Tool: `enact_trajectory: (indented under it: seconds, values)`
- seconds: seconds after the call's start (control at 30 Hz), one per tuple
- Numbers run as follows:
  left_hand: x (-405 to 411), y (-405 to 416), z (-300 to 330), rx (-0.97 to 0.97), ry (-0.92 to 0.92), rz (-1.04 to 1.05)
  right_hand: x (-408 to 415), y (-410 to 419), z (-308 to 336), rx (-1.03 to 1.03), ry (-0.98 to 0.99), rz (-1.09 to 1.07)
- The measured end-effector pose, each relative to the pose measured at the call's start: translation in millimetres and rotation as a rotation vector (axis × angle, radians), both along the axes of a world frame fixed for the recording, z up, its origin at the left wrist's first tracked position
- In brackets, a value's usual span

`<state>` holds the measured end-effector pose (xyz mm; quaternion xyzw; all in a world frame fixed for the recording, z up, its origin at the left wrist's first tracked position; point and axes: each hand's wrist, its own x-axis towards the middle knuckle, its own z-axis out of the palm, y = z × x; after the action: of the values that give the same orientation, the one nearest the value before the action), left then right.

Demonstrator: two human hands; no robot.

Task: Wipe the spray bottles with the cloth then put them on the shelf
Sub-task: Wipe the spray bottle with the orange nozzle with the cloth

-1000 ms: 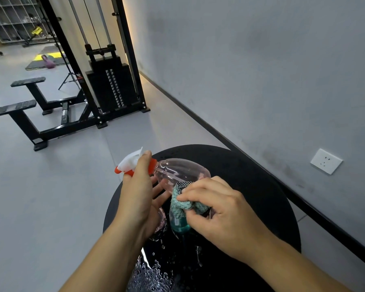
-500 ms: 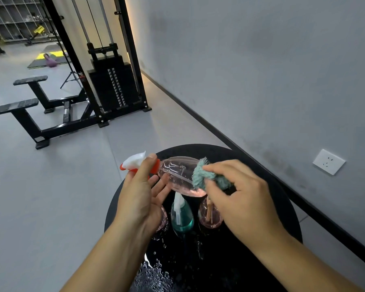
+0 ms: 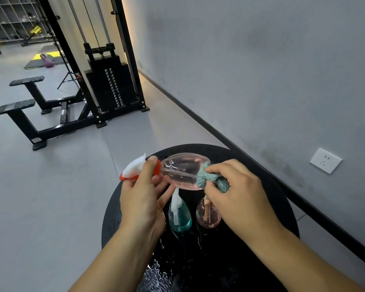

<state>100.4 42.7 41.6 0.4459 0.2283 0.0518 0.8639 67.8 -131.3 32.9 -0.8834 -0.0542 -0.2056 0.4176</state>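
I am watching the round black desk [image 3: 268, 199] at lower centre, wet with droplets. Above it, my left hand [image 3: 141, 199] is gripping the clear pink spray bottle [image 3: 181, 171] sideways by its neck; my right hand [image 3: 238, 192] is pinching the teal cloth [image 3: 209, 179] against it. I judge wiping underway: a teal bottle [image 3: 180, 218] and small pink bottle [image 3: 208, 214] are waiting, shelving not begun.

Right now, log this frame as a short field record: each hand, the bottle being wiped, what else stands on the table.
left hand: grips the pink spray bottle at its neck, bottle lying sideways above the table
right hand: pinches the teal cloth against the bottle's base end
round black table: wet with droplets
standing on table: teal spray bottle, small pink bottle
shelf placement: not yet done
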Motion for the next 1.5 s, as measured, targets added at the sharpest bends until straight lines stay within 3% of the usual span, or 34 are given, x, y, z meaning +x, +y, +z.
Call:
enact_trajectory:
  seconds: [0.23,0.4,0.6,0.77,0.97,1.17,1.3,1.5]
  values:
    - [-3,-6,-10,0.075,0.019,-0.041,-3,12,3,-0.132,-0.080,0.081]
    - [-3,-5,-8,0.130,-0.015,-0.057,4,-3,6,0.095,0.005,-0.031]
    - [-10,-14,-9,0.184,-0.052,-0.125,-4,10,9,-0.091,-0.098,0.129]
    - [-8,-12,-6,0.191,-0.028,-0.092,4,-4,8,-0.077,-0.052,0.000]
    - [-10,-16,-11,0.252,-0.041,-0.124,-2,11,9,-0.217,-0.060,0.155]
    - [-8,-14,-10,0.250,-0.049,-0.135,2,1,12,-0.104,0.005,0.049]
    - [-9,-17,-10,0.198,-0.040,-0.144,-5,12,7,-0.221,-0.068,0.128]
    - [-6,-14,-6,0.174,-0.040,-0.086,-2,4,6,-0.245,-0.102,0.006]
